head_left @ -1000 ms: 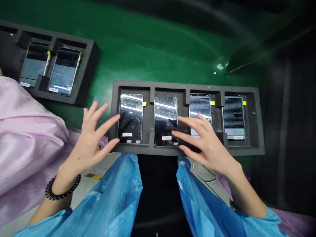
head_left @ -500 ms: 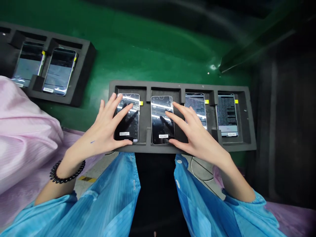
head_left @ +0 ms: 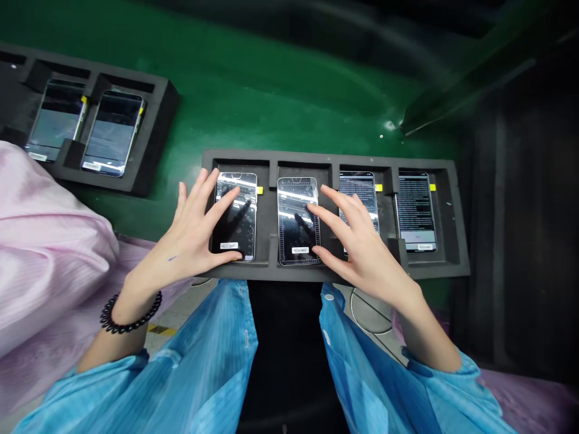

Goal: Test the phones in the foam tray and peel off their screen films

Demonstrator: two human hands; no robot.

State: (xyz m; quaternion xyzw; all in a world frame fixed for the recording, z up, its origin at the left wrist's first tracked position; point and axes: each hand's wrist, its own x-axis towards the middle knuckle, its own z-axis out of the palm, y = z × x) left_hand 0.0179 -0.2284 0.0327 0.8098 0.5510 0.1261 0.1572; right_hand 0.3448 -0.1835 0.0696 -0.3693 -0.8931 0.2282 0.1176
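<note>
A black foam tray [head_left: 362, 272] lies in front of me, with a smartphone in each of its compartments. Over the leftmost smartphone [head_left: 235, 220] my left hand [head_left: 192, 226] is spread, thumb by its lower edge and index finger above its dark screen. My right hand [head_left: 359, 241] has its fingers apart at the right side of the second smartphone [head_left: 296, 223], whose screen shows a gridded border. Whether the fingertips touch the glass is hard to tell. Partly behind my right hand is the third smartphone [head_left: 359, 190], showing lines of text. The rightmost smartphone [head_left: 415, 208] shows similar text.
Another black foam tray [head_left: 156, 126] with two smartphones sits at the upper left on the green table [head_left: 271, 102]. Pink fabric [head_left: 49, 223] of a person's clothing is close on my left. A dark panel [head_left: 520, 241] stands at the right.
The second smartphone's screen has gone from plain black to a gridded border along its edges. My right hand has shifted slightly right; my left hand stays nearly in place.
</note>
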